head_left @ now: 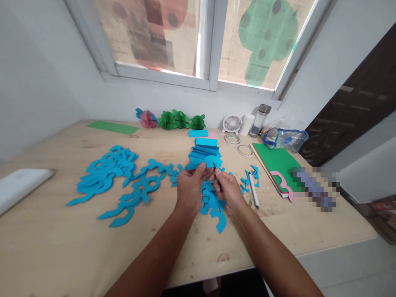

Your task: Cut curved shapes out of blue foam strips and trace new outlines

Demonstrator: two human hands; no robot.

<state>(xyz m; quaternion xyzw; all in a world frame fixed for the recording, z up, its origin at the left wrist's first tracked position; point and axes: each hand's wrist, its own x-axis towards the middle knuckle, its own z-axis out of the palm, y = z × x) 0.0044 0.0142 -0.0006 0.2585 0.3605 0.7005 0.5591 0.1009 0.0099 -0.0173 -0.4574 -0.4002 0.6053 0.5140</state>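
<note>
My left hand (191, 183) pinches a piece of folded blue paper (212, 161) above the middle of the table. Closed around the dark handles of small scissors (215, 167), my right hand (229, 187) is at the paper's right side, with the blades against it. Cut blue paper strips (220, 220) with curvy edges lie under and below both hands. Just beyond the held paper is a stack of folded blue paper (204, 152). Small blue scraps (245, 181) and a white pen (254, 189) lie to the right of my right hand.
Heaps of wavy blue cutouts (107, 169) spread over the left. Green paper flowers (179, 119), a small white fan (232, 123), a bottle (260, 120) and a clear pouch (286, 140) stand along the back. Green paper sheets (278, 159) lie at right; a white object (24, 185) sits far left.
</note>
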